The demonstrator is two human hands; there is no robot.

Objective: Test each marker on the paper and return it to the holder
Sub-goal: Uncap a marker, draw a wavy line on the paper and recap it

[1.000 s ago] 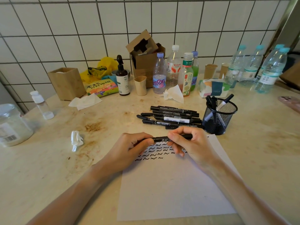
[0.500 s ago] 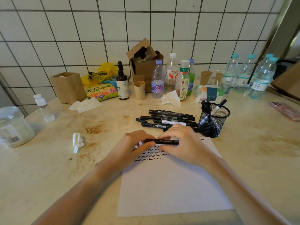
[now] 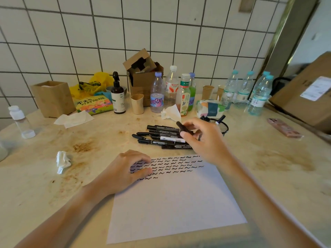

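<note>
Presently your right hand pinches a black capped marker, held tilted above the loose pile of markers on the desk, just beside the black mesh holder. Your left hand rests on the paper's upper left corner, fingers loosely curled and holding nothing, partly covering four rows of black squiggles.

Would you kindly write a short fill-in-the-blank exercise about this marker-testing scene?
1. The right hand holds a black ____.
2. The left hand rests on the ____.
3. The mesh holder stands to the ____ of the loose markers.
4. The squiggles on the sheet are ____ in colour.

Missing words: marker; paper; right; black
</note>
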